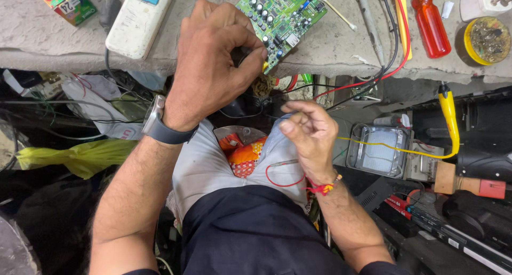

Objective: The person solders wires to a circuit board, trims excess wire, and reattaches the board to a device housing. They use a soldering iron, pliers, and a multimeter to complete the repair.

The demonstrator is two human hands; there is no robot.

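Green circuit board (pixel 281 16): it lies on the rough grey workbench (pixel 330 46), at about one o'clock from your left hand (pixel 210 67) and about eleven o'clock from your right hand (pixel 309 136). Its long axis runs diagonally, from the lower-left corner at the bench edge up to the right. Your left hand is much the nearer; its curled fingers pinch at the board's lower-left corner, though exactly what they clamp is hidden behind the knuckles. Your right hand sits apart, lower, above your lap, its fingertips closed on a thin wire (pixel 282 174); a red loop of it hangs below the palm. Board: rigid, flat, studded with small black cylindrical capacitors and silver parts. Bench: coarse, chipped, stone-like. At three o'clock from the board, a red translucent screwdriver handle (pixel 431 24), smooth plastic. At nine o'clock, a white remote control (pixel 137 20), glossy and oblong. At four o'clock, below the bench, a yellow-handled probe (pixel 448 115) with a yellow lead.
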